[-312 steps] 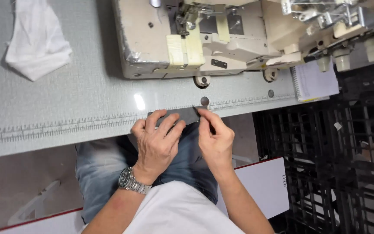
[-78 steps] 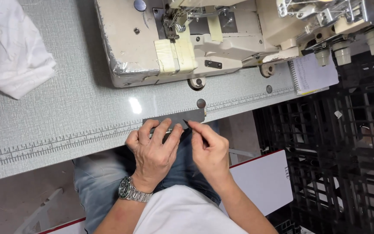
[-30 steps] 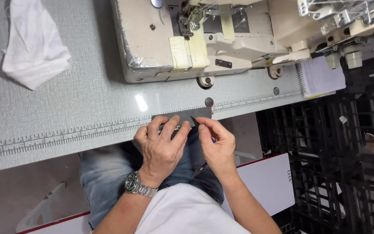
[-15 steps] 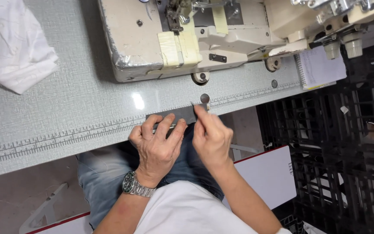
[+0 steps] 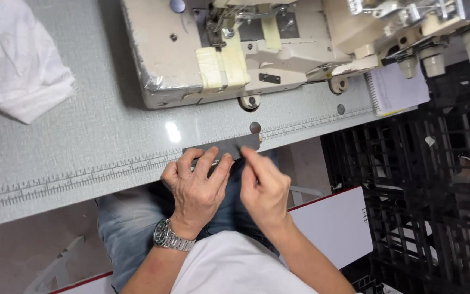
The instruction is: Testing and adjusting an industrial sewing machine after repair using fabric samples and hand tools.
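Left hand (image 5: 197,188) pins grey strip (image 5: 221,148) flat on counter (image 5: 82,147) edge; right hand (image 5: 262,188) grip pinches it, I judge for alignment.

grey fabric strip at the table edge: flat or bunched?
Flat. The grey strip lies spread along the table edge, left hand pressing it, right hand pinching its right part.

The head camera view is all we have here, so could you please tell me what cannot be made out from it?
- Grey fabric strip: its near edge is covered by the left hand and right hand.
- Right fingertips: whether they pinch anything is too small to tell.
- Sewing machine: its top is cut off by the upper edge.
- Notebook: partly hidden under the machine.
- Black crates: contents too dark to make out.
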